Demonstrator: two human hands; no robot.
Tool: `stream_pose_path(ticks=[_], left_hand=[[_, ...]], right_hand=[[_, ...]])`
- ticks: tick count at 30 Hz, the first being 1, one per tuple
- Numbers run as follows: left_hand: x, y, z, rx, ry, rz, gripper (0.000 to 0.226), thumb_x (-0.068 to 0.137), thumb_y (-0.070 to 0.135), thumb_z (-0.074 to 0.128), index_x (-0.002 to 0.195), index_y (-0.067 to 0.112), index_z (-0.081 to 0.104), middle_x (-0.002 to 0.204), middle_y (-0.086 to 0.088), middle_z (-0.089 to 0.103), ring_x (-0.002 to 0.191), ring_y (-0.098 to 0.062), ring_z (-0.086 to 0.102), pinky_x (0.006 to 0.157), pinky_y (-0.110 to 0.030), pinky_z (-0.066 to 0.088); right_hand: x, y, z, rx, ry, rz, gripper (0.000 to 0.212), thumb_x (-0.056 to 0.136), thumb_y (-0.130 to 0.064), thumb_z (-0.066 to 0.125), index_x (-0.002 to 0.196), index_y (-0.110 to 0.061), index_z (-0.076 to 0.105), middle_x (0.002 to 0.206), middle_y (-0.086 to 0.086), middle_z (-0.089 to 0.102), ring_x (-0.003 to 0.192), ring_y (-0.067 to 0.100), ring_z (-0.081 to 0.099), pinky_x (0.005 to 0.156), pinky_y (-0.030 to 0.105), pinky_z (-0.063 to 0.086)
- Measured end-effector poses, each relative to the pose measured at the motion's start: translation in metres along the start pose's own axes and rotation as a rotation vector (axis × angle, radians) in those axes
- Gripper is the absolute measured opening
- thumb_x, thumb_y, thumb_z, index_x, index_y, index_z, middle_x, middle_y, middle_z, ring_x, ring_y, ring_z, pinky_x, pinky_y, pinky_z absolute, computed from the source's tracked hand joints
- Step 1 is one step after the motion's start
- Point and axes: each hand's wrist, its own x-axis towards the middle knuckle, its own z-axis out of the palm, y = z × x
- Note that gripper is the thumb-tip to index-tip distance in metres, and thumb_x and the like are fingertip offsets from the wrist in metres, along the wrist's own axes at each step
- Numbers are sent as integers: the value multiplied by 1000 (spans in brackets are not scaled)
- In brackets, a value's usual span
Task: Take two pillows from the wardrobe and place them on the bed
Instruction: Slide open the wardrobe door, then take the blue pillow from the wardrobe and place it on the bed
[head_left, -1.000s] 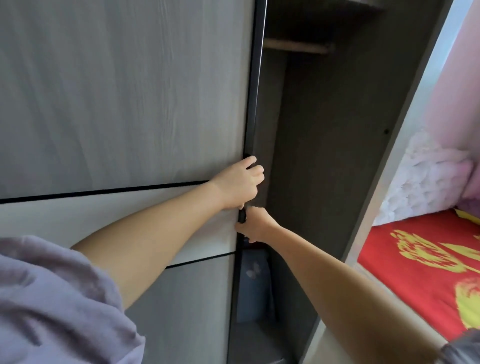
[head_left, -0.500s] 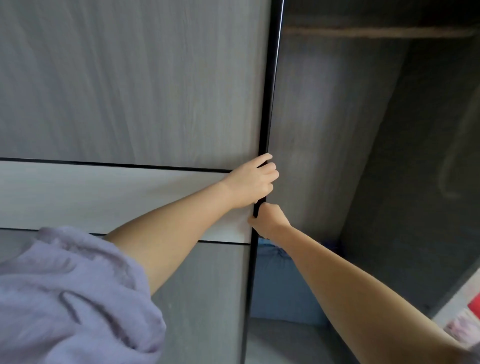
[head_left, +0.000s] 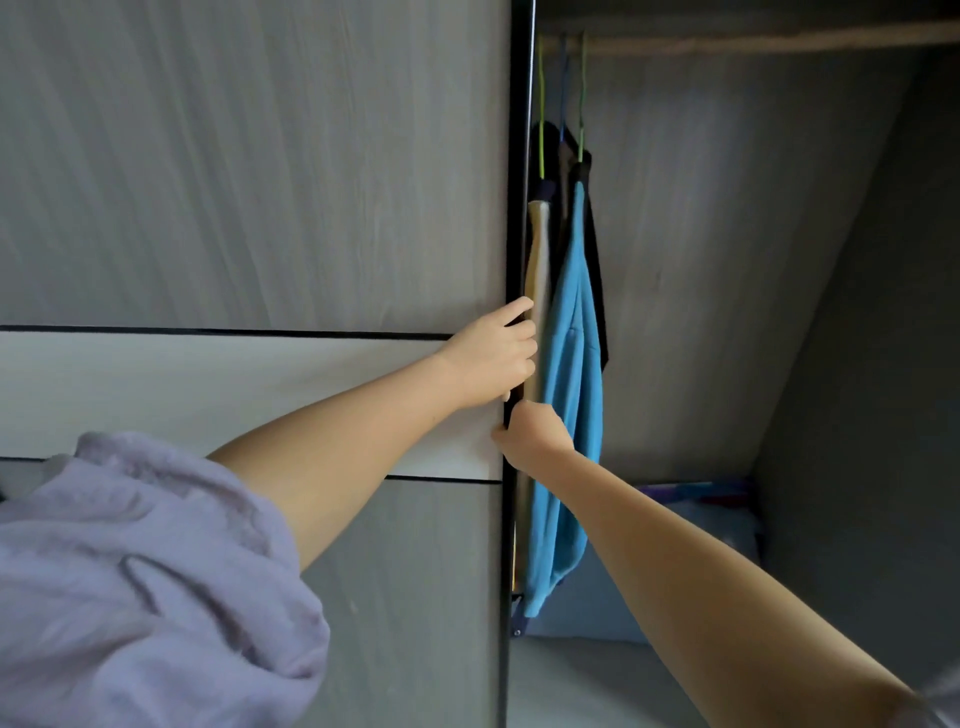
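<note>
A grey wood-grain sliding wardrobe door (head_left: 260, 208) with a black edge fills the left half of the view. My left hand (head_left: 493, 358) grips that black edge, fingers curled around it. Just below, my right hand (head_left: 532, 434) holds the same edge, thumb on the door face. Inside the wardrobe (head_left: 727, 260), low at the back right, lies a pale blue pillow (head_left: 724, 525) with more colourful bedding on top; my right forearm hides part of it. The bed is out of view.
Several garments hang from a rail (head_left: 753, 41) right behind the door edge: a bright blue top (head_left: 571, 389), a beige one (head_left: 537, 260) and a dark one. The wardrobe's right side wall (head_left: 883, 364) is dark grey. My lilac sleeve (head_left: 130, 597) fills the lower left.
The door has slid left with both hands on its edge, widening the opening. The hanging clothes and more of the bedding at the bottom have come into view. The bed has left the view.
</note>
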Motion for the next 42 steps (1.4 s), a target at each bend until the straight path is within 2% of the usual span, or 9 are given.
stream_pose_path(ticks=[6, 11, 20, 23, 26, 28, 32, 37, 42], left_hand=[[-25, -9, 20, -3, -5, -1, 37, 87, 41, 57, 111, 15, 67, 110, -3, 67, 115, -28, 51, 118, -51, 13], [-42, -14, 31, 3, 36, -7, 35, 84, 42, 62, 105, 15, 69, 107, -3, 69, 114, -27, 54, 117, -50, 17], [-52, -15, 38, 33, 39, -40, 38, 85, 41, 62, 111, 13, 69, 113, -6, 69, 116, -28, 54, 117, -52, 14], [-53, -14, 34, 19, 24, -50, 40, 85, 41, 62, 111, 11, 68, 113, -7, 68, 117, -28, 53, 117, -52, 12], [-51, -6, 27, -26, 39, -93, 45, 87, 48, 56, 110, 10, 66, 111, -9, 67, 113, -29, 55, 116, -54, 17], [-45, 12, 23, -141, 99, -101, 43, 91, 48, 50, 109, 11, 64, 109, -9, 67, 109, -29, 58, 112, -53, 26], [-9, 83, 10, -494, 97, -74, 38, 97, 42, 41, 116, 13, 56, 110, -7, 62, 105, -27, 56, 92, -40, 41], [61, 176, -15, -841, -72, -138, 39, 95, 44, 44, 116, 13, 53, 112, -8, 60, 109, -28, 55, 77, -38, 46], [113, 253, -26, -1070, -210, -184, 39, 94, 45, 46, 120, 16, 53, 116, -6, 59, 114, -27, 52, 85, -42, 50]], right_hand=[[1, -28, 17, -25, -18, -6, 37, 91, -9, 43, 56, -14, 31, 57, 2, 37, 47, 16, 33, 41, 24, 23], [2, -43, 29, -40, -17, -14, 37, 92, -12, 43, 57, -13, 34, 58, 2, 40, 49, 15, 37, 41, 24, 25], [9, -50, 37, -64, -18, -62, 37, 93, -12, 44, 57, -13, 36, 57, 2, 39, 49, 15, 36, 42, 24, 26], [6, -43, 36, -82, -33, -72, 38, 96, -20, 45, 59, -13, 36, 61, 2, 42, 50, 15, 39, 42, 24, 28], [-1, -9, 28, -169, -22, -62, 31, 97, -33, 44, 79, -8, 49, 79, 5, 56, 60, 19, 51, 47, 26, 38], [-9, 31, 16, -260, 22, -28, 29, 95, -38, 44, 100, -11, 55, 93, 8, 63, 75, 25, 59, 59, 30, 47], [-33, 125, -18, -409, 101, 39, 34, 94, -39, 44, 118, -17, 53, 106, 10, 68, 97, 32, 63, 72, 35, 46], [-67, 221, -54, -493, 53, 62, 43, 93, -37, 47, 132, -19, 44, 130, 7, 56, 119, 29, 53, 87, 39, 47], [-95, 306, -66, -588, -98, 94, 55, 93, -41, 48, 143, -23, 34, 142, 6, 44, 130, 26, 40, 100, 42, 38]])
